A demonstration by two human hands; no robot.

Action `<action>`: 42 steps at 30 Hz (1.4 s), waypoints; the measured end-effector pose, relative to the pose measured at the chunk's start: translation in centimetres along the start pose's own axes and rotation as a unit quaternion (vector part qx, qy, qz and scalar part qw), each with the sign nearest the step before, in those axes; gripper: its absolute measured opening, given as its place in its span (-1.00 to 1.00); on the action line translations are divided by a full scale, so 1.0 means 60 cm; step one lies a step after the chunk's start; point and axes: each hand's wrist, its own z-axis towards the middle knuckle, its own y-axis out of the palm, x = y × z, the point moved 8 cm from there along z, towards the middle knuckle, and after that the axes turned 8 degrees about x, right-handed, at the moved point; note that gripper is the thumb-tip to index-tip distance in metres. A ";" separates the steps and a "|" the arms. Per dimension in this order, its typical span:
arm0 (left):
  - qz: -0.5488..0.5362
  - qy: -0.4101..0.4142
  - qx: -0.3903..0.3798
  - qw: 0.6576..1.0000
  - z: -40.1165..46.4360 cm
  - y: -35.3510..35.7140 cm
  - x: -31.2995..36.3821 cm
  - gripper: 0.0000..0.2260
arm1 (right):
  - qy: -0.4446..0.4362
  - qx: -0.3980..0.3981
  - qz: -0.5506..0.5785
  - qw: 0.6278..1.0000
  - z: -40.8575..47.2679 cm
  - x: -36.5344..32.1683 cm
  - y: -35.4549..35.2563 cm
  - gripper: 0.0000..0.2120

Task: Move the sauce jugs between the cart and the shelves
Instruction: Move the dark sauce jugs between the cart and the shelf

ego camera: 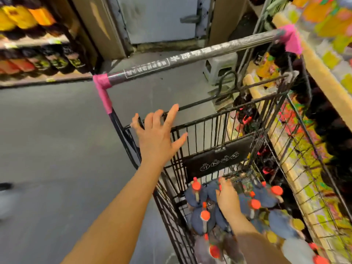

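Note:
A black wire shopping cart (207, 121) with a grey push bar and pink corner wraps stands in the aisle. Several dark sauce jugs (202, 221) with orange-red caps stand in its basket. My left hand (158, 134) hovers with spread, straight fingers at the basket's top rail, near the left corner. My right hand (226, 197) reaches down into the basket among the jugs; its fingers point away at a jug near the child-seat flap, and whether they grip it is hidden and blurred.
Shelves (323, 77) with wooden edges and colourful packs run along the right, close to the cart. Dark bottles fill the shelves (38, 54) at the upper left. A grey plastic stool (219, 69) stands ahead before a metal door (160, 18). Grey floor lies left.

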 end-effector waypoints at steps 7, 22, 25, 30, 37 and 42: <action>-0.010 -0.005 -0.024 1.000 0.001 -0.001 0.000 -0.23 | -0.030 0.031 -0.045 0.998 -0.010 -0.014 -0.028 -0.73; -0.390 0.034 -0.217 0.894 -0.075 -0.107 0.036 0.11 | -0.160 0.262 0.167 0.937 -0.276 -0.167 -0.359 -0.77; -0.480 0.029 -0.299 0.824 -0.136 -0.153 0.059 0.11 | -0.213 0.240 0.176 0.931 -0.335 -0.250 -0.400 -0.70; -0.541 -0.069 -0.229 0.806 -0.122 -0.219 -0.016 -0.05 | -0.279 0.222 0.218 0.908 -0.400 -0.351 -0.426 -0.75; -0.494 -0.173 -0.195 0.830 -0.169 -0.232 -0.133 -0.33 | -0.322 0.115 0.269 0.901 -0.382 -0.420 -0.348 -0.71; -0.455 -0.332 -0.215 0.797 -0.268 -0.175 -0.213 -0.41 | -0.216 0.071 0.249 0.942 -0.269 -0.330 -0.267 -0.63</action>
